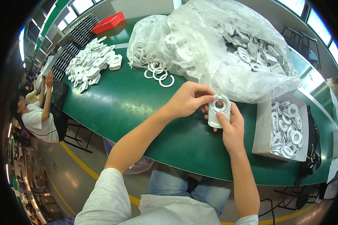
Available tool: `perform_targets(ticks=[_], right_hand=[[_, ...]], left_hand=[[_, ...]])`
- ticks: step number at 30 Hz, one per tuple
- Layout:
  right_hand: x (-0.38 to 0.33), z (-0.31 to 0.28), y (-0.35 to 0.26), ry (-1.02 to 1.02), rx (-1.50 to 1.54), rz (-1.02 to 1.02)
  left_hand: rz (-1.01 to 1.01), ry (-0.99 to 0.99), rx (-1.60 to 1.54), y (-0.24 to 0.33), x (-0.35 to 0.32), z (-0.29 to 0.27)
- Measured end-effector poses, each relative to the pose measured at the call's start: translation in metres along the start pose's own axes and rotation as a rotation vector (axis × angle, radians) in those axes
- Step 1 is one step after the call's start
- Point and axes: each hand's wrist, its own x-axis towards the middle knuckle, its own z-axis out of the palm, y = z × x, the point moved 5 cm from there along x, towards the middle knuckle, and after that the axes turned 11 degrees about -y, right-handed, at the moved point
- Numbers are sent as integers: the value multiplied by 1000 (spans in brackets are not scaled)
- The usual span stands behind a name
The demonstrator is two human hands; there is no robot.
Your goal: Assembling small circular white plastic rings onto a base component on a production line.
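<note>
White holed part [215,116], one, gripped in right hand [233,125], left hand [188,99] pinching its rim, one red tray [109,23]

Bright windows [319,26] upper right — grey floor [65,183], yellow line [80,161].

Windows [319,25] blown out, glare on green tabletop [191,150], edges bent, corners black

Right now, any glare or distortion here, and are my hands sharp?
In the head view, the green tabletop looks bowed, with pale sheen at left; the upper-right windows look blown out; your left hand, right hand and the white part look reasonably sharp.
</note>
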Motion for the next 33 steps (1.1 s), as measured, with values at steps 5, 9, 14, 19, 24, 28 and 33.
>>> perform_targets(ticks=[5, 9, 14, 19, 24, 28, 33], right_hand=[[-3, -3, -2, 27, -46, -9], [-4, -10, -4, 95, -74, 6], [-2, -8, -3, 102, -135, -41], [-2, -5, 1, 85, -138, -77], [-4, -3, 2, 17, -51, 27], [-2, -7, 6, 111, -46, -15], [2, -6, 12, 148, -169, -53]], left_hand=[[2, 15, -8, 3, -2, 8], [33, 22, 61, 7, -4, 14], [70, 32, 301, 15, -5, 16], [182, -28, 318, 17, -5, 16], [204, 53, 275, 8, -3, 19], [15, -42, 127, 3, 2, 23], [257, -79, 650, 20, -13, 16]])
